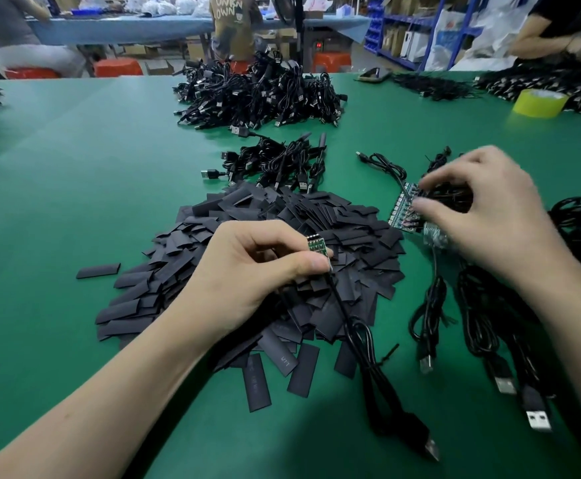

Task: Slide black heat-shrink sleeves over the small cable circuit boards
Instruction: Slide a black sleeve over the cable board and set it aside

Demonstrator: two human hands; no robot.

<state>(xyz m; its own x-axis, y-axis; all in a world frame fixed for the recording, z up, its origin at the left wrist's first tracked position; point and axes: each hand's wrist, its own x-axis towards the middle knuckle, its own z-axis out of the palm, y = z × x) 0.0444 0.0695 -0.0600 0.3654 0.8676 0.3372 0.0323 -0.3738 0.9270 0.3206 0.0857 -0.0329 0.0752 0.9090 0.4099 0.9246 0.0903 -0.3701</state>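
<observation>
My left hand (pixel 247 267) pinches a small green circuit board (pixel 317 244) between thumb and fingers, above a big heap of flat black heat-shrink sleeves (pixel 282 243). The board's black USB cable (pixel 372 361) hangs down toward the table's near edge. My right hand (pixel 482 216) reaches over a row of bare green boards (pixel 404 212) on bundled cables, its thumb and fingertips curled round them. No sleeve sits on the board in my left hand.
Sleeved USB cables lie in a small pile (pixel 275 164) and a large pile (pixel 261 95) further back on the green table (pixel 74 167). More cables (pixel 489 340) lie at the right. A yellow tape roll (pixel 539 102) stands far right. Other people work at the back.
</observation>
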